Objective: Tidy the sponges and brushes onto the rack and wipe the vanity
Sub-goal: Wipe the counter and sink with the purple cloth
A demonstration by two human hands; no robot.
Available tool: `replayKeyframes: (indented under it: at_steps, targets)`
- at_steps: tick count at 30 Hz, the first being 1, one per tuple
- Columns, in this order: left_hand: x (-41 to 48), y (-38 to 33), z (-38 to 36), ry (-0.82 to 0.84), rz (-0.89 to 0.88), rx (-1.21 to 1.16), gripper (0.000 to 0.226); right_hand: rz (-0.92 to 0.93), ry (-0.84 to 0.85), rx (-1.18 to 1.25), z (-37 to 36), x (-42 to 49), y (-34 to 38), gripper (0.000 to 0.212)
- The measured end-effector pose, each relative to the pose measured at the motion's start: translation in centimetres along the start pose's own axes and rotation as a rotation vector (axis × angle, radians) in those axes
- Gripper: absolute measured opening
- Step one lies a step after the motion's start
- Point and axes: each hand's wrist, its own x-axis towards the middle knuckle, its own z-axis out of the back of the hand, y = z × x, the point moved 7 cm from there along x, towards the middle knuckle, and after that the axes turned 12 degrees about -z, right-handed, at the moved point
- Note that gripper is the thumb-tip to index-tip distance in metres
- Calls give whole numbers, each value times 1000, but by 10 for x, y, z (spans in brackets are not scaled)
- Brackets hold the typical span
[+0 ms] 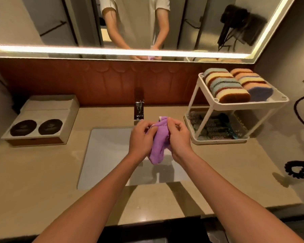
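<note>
cloth (158,142): over the sink, mid-worktop | left hand (141,135) and right hand (178,135) both clamped on it | light, limp, likely grippy; bunch it by the middle for wiping

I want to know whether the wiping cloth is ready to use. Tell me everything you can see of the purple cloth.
The purple cloth is a small lilac piece of soft, fuzzy-looking fabric with a pale edge showing at its top. It is bunched up, not spread flat. The left hand and the right hand grip it from either side, with their fingers curled into its upper part. Its lower end hangs free above the sink, touching nothing else. I cannot tell whether it is wet or dry.
</note>
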Motion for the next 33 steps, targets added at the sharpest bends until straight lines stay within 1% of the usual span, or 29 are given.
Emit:
replayKeyframes:
  at_steps: [2, 6, 8, 10, 11, 14, 17, 19, 21, 24, 26, 27, 29, 31, 33]
  targets:
    - [9, 18, 20, 1, 29, -8, 13, -23, 59, -38, -20, 4, -10, 33]
    - [23, 36, 58, -12, 71, -8, 16, -26, 213, -162, -64, -5, -19, 28]
    - [21, 36, 76, -5, 89, 24, 18, -27, 224, -261, -79, -14, -22, 21]
    - [16, 35, 98, 15, 106, 44, 19, -37, 184, -312, -93, -24, -22, 20]
    - [13, 33, 108, 26, 110, 45, 20, -34, 155, -324, -97, -31, -21, 19]
    - [9, 21, 145, 13, 89, 62, 23, 5, 144, -349, -120, -55, -16, 16]
    - [9, 6, 170, 1, 75, 32, 25, 64, 141, -338, -135, -73, -5, 20]
    - [11, 0, 190, 3, 89, 0, 21, 105, 170, -376, -150, -80, 5, 21]
    - [16, -9, 207, 6, 60, -24, 18, 133, 195, -396, -163, -89, 11, 24]
    - [26, -17, 228, -28, 4, -46, 16, 122, 234, -332, -175, -97, 17, 26]
    - [27, -19, 235, -30, 13, -49, 19, 81, 295, -301, -184, -106, 20, 29]
    - [27, -19, 237, -26, 33, -51, 21, 65, 333, -313, -187, -109, 20, 34]
    - [29, -20, 239, 4, 61, -38, 22, 86, 408, -387, -193, -109, 20, 42]
    - [31, -27, 241, 40, 43, 31, 20, 160, 463, -526, -198, -110, 21, 38]
    - [34, -32, 245, 59, 26, 102, 17, 233, 483, -651, -203, -109, 21, 32]
